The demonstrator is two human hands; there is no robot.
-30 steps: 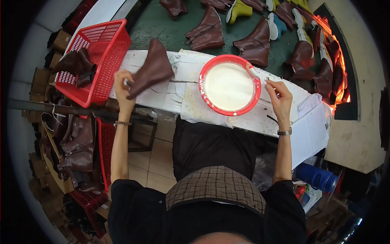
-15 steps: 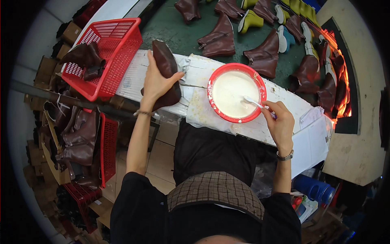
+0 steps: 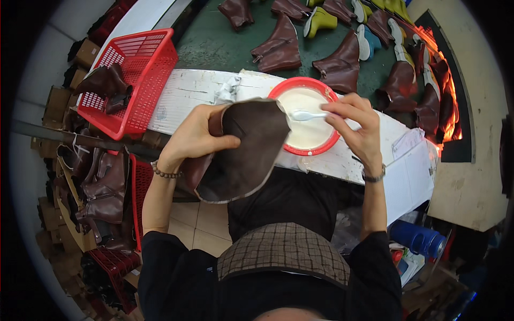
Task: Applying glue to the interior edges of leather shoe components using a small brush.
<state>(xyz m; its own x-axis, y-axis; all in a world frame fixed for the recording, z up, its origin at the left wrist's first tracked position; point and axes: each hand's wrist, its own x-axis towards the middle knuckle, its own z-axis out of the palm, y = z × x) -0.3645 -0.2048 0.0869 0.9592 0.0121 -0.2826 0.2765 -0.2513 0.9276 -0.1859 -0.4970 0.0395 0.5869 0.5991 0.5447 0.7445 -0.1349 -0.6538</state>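
Note:
My left hand (image 3: 198, 134) grips a brown leather boot (image 3: 249, 152), thumb laid over its dark opened-out shaft; the rest of the boot is hidden behind my hand and the shaft. The shaft's pale edge overlaps the left side of a red bowl (image 3: 300, 82) in the view. Creamy white liquid (image 3: 305, 140) fills much of the bowl. Between the fingertips of my right hand (image 3: 357, 125) is a small white brush (image 3: 308, 115), its coated head above the liquid, close to the shaft's edge.
A red plastic basket (image 3: 140, 120) with a brown boot stands at the left. Several brown and lime-green boots lie on the green surface (image 3: 214, 45) beyond the white board (image 3: 187, 88). A glowing orange heater (image 3: 455, 115) is at the right. A blue flask (image 3: 415, 238) lies lower right.
The boot has come off the board, nearer to me and rightward, turned so its shaft opening shows. My right hand has lifted the brush out of the liquid, toward the boot.

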